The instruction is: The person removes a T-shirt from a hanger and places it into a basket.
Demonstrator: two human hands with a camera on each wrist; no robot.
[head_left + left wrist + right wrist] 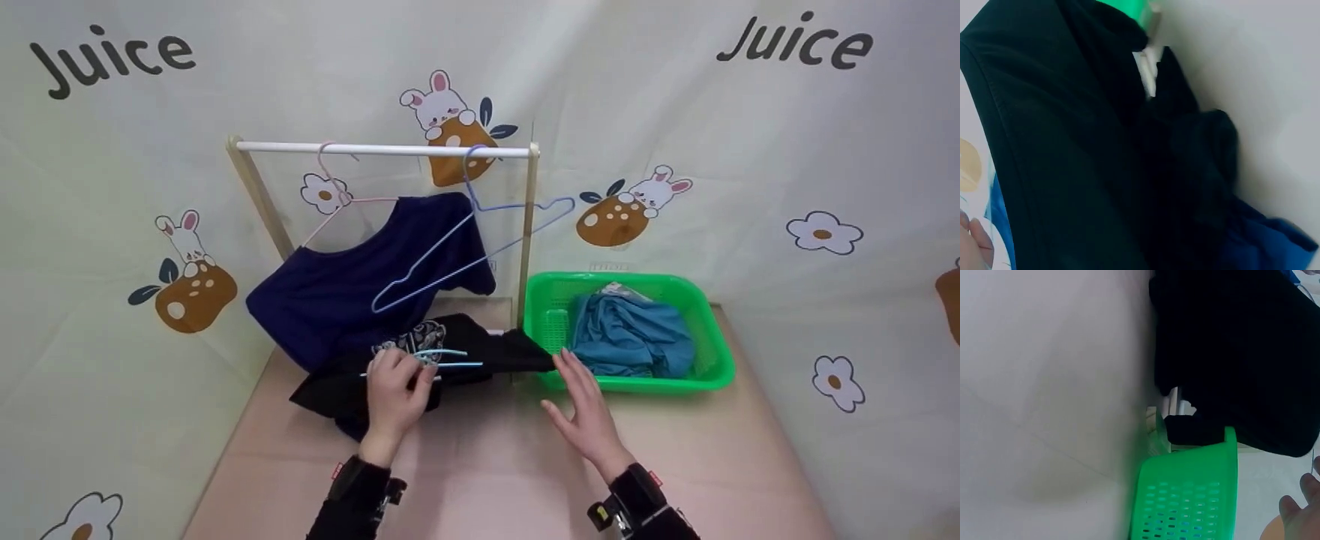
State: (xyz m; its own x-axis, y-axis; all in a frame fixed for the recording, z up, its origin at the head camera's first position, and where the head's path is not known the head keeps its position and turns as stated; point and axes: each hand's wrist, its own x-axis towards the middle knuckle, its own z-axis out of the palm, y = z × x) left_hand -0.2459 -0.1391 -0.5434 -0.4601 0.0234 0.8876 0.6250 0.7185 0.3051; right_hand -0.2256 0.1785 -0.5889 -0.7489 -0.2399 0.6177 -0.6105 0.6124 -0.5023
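My left hand [396,394] grips a light-blue clothes hanger [459,364] over the middle of a black garment [487,352] with a white print. The garment spreads out to both sides of this hand, and most of the hanger is hidden. At the garment's right end is my right hand [589,420], its fingers extended and fingertips right at the black cloth. The black cloth [1072,140] fills much of the left wrist view. In the right wrist view, the fingers [1310,488] show at the edge, below the dark cloth [1241,354].
Behind the garment stands a rack with a white rail [390,149]. A navy shirt [352,292] hangs from it on a pink hanger [324,169], beside a bare blue-purple hanger [442,290]. A green basket [716,367] with teal cloth [634,334] sits at the right on the table [495,480].
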